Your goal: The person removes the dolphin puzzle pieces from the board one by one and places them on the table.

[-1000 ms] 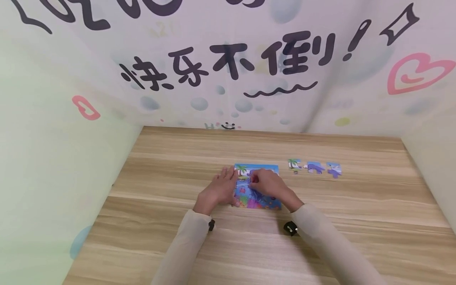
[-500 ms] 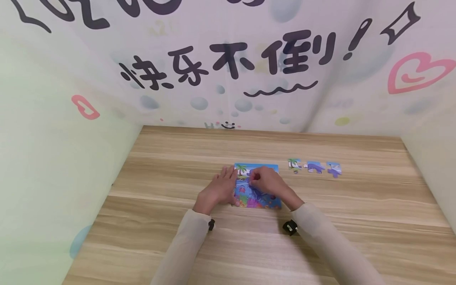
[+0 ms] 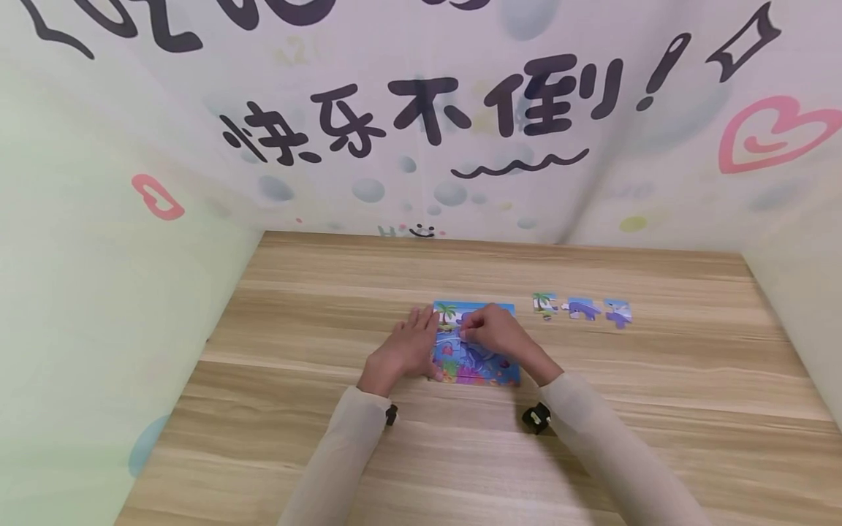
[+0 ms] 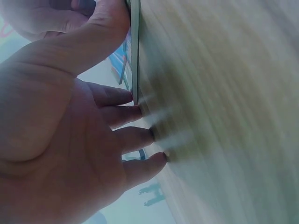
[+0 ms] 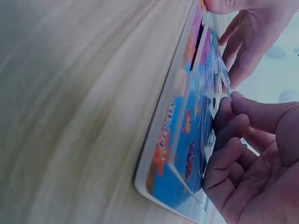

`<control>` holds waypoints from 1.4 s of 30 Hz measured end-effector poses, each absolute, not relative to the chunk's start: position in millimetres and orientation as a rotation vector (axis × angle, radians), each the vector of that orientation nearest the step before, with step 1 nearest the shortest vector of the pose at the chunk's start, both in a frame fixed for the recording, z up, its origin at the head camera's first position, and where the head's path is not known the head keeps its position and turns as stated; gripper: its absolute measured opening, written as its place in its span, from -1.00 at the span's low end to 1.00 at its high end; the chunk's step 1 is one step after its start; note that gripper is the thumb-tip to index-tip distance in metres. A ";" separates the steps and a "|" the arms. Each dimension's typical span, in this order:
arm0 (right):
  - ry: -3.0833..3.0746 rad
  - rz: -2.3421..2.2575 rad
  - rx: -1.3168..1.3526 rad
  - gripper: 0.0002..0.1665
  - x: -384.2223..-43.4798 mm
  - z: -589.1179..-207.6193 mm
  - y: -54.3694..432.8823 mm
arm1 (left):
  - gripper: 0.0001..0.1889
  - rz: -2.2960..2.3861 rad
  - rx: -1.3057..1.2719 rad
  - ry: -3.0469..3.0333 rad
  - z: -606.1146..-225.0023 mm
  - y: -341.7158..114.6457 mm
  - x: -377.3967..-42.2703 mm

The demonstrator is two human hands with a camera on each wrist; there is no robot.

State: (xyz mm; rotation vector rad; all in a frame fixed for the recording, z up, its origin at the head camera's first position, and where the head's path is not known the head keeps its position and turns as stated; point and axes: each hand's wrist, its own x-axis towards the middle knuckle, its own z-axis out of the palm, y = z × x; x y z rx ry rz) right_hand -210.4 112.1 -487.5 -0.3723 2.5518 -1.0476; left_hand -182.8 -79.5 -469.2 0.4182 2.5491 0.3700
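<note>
A colourful sea-scene jigsaw board (image 3: 509,371) lies on the table, with pieces fitted in its frame. My left hand (image 3: 409,348) rests along its left edge, fingers spread on the wood and thumb by the near-left corner; in the left wrist view the fingertips (image 4: 145,134) touch the tabletop. Over the middle of the board, my right hand (image 3: 496,336) pinches a puzzle piece (image 5: 225,77) between thumb and index finger. That piece tilts up from the board in the right wrist view, and the fingers cover part of it. The other right fingers curl close over the board.
Right of the board lie three loose pieces in a row: a palm-tree piece (image 3: 543,302), a purple dolphin piece (image 3: 582,309) and a pale blue-and-purple piece (image 3: 618,313). The wood-grain table (image 3: 316,292) meets a printed curtain (image 3: 421,197) at the back.
My right hand shifts slightly, its fingers turning and lowering over the middle of the board. The left hand and the loose pieces stay where they were.
</note>
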 end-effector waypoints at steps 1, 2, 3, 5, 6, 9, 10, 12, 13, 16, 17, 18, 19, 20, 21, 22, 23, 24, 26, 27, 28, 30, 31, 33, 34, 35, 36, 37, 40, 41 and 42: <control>2.552 -1.050 -0.373 -0.84 -210.8 -487.3 112.5 | 0.18 0.373 0.417 2.550 -469.1 -79.3 -182.8; 2.550 -1.051 -0.372 -0.84 -211.1 -487.0 112.8 | 0.18 0.374 0.417 2.550 -469.0 -79.1 -182.7; 2.547 -1.056 -0.367 -0.84 -211.4 -486.9 113.0 | 0.18 0.374 0.416 2.551 -468.8 -78.9 -182.7; 2.543 -1.065 -0.365 -0.84 -211.8 -487.0 113.6 | 0.17 0.372 0.417 2.553 -468.6 -78.8 -182.6; 2.541 -1.071 -0.362 -0.84 -211.9 -487.0 113.6 | 0.17 0.372 0.415 2.553 -468.8 -78.7 -182.6; 2.529 -1.087 -0.349 -0.83 -212.1 -486.7 113.8 | 0.17 0.369 0.411 2.557 -468.7 -78.5 -182.3; 2.524 -1.093 -0.344 -0.83 -212.2 -486.7 113.9 | 0.17 0.370 0.410 2.558 -468.7 -78.4 -182.1; 2.513 -1.106 -0.327 -0.83 -212.4 -486.6 114.1 | 0.17 0.370 0.407 2.558 -468.6 -78.0 -181.9; 2.507 -1.111 -0.319 -0.83 -212.4 -486.6 114.4 | 0.17 0.371 0.407 2.557 -468.6 -77.8 -181.8; 2.494 -1.121 -0.295 -0.83 -212.5 -486.2 115.7 | 0.17 0.375 0.407 2.554 -469.0 -77.2 -181.8; 2.490 -1.124 -0.293 -0.83 -212.5 -486.0 116.4 | 0.17 0.372 0.410 2.555 -469.1 -77.0 -181.8; 2.488 -1.130 -0.288 -0.83 -212.5 -485.6 117.2 | 0.17 0.370 0.412 2.555 -469.2 -76.9 -181.9; 2.487 -1.137 -0.284 -0.84 -212.6 -485.3 118.2 | 0.18 0.370 0.414 2.556 -469.3 -76.8 -182.0; 2.486 -1.146 -0.282 -0.84 -212.7 -485.0 119.3 | 0.18 0.369 0.415 2.558 -469.4 -76.7 -182.2; 2.481 -1.156 -0.270 -0.84 -212.7 -484.7 120.5 | 0.18 0.366 0.418 2.559 -469.5 -76.6 -182.3; 2.477 -1.165 -0.261 -0.84 -212.7 -484.2 122.0 | 0.19 0.366 0.419 2.559 -469.5 -76.5 -182.5; 2.476 -1.173 -0.252 -0.84 -212.6 -483.6 123.7 | 0.19 0.366 0.419 2.559 -469.5 -76.6 -182.5; 2.473 -1.180 -0.238 -0.85 -212.6 -483.2 125.6 | 0.19 0.366 0.419 2.560 -469.8 -76.7 -182.5; 2.465 -1.193 -0.217 -0.84 -212.8 -481.8 129.6 | 0.19 0.371 0.415 2.559 -470.3 -77.2 -182.5; 2.464 -1.196 -0.204 -0.84 -212.8 -481.1 131.6 | 0.19 0.373 0.415 2.560 -470.7 -77.4 -182.5; 2.465 -1.200 -0.202 -0.84 -213.0 -480.4 133.7 | 0.19 0.375 0.414 2.561 -471.2 -77.7 -182.4; 2.470 -1.199 -0.212 -0.83 -213.7 -479.0 137.9 | 0.19 0.374 0.418 2.565 -472.3 -78.3 -182.5; 2.472 -1.201 -0.218 -0.83 -214.1 -478.6 140.0 | 0.19 0.375 0.418 2.567 -472.6 -78.4 -182.6; 2.470 -1.200 -0.221 -0.83 -214.8 -478.4 145.1 | 0.18 0.370 0.424 2.574 -473.5 -78.7 -182.5; 2.466 -1.200 -0.223 -0.83 -215.1 -478.3 148.1 | 0.18 0.369 0.425 2.577 -473.9 -78.9 -182.3; 2.459 -1.204 -0.219 -0.83 -215.3 -478.2 151.3 | 0.18 0.370 0.425 2.579 -474.1 -78.9 -182.2; 2.451 -1.206 -0.214 -0.82 -215.5 -478.3 154.9 | 0.18 0.369 0.425 2.582 -474.4 -79.0 -182.0; 2.443 -1.209 -0.207 -0.82 -215.6 -478.4 158.5 | 0.18 0.366 0.426 2.586 -474.5 -79.0 -181.8; 2.423 -1.211 -0.195 -0.80 -215.0 -477.8 169.4 | 0.17 0.366 0.427 2.592 -474.5 -79.3 -181.3; 2.419 -1.210 -0.193 -0.80 -214.7 -477.6 172.9 | 0.16 0.366 0.430 2.593 -474.4 -79.4 -181.2; 2.419 -1.207 -0.196 -0.80 -214.6 -477.6 176.4 | 0.16 0.366 0.433 2.595 -474.3 -79.6 -181.1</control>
